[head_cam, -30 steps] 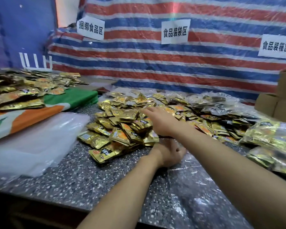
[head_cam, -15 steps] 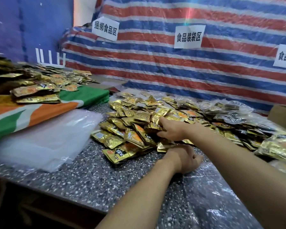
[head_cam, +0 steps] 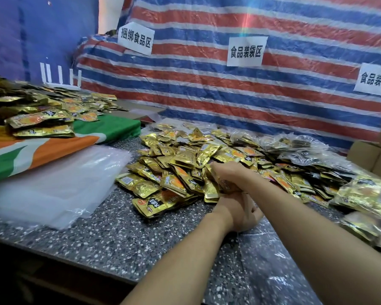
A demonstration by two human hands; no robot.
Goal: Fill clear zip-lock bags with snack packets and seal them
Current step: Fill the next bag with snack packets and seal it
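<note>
While both arms stretch over the speckled table (head_cam: 97,234), the pile of gold packets (head_cam: 176,164) sits at the middle of it, and everything else is ranged around that pile. At its near edge the right hand (head_cam: 228,176) has its fingers curled round a handful of packets (head_cam: 211,190), lifted just off the heap. Directly nearer than that, touching the pile's rim, the left hand (head_cam: 240,213) is closed on the top edge of a clear bag (head_cam: 273,256), which lies flat on the table and runs back from the pile toward the person. The two hands nearly touch, and the right wrist hides part of the left hand's fingers.

Left of the pile lies one stack of empty bags (head_cam: 53,183), and beyond it an orange, green and white cloth (head_cam: 42,150) carries a second heap of packets (head_cam: 31,111). A small white rack (head_cam: 59,78) stands behind that heap. Right of the pile, filled bags (head_cam: 365,194) crowd the table's edge, with more filled bags behind the pile; their plastic overlaps too much to count. Cardboard boxes (head_cam: 372,155), at least two, stand at the far right, cut off by the frame. Behind the pile hangs a red, white and blue striped tarp (head_cam: 207,102) bearing three paper signs (head_cam: 246,51). The loose packets are far too many to count.
</note>
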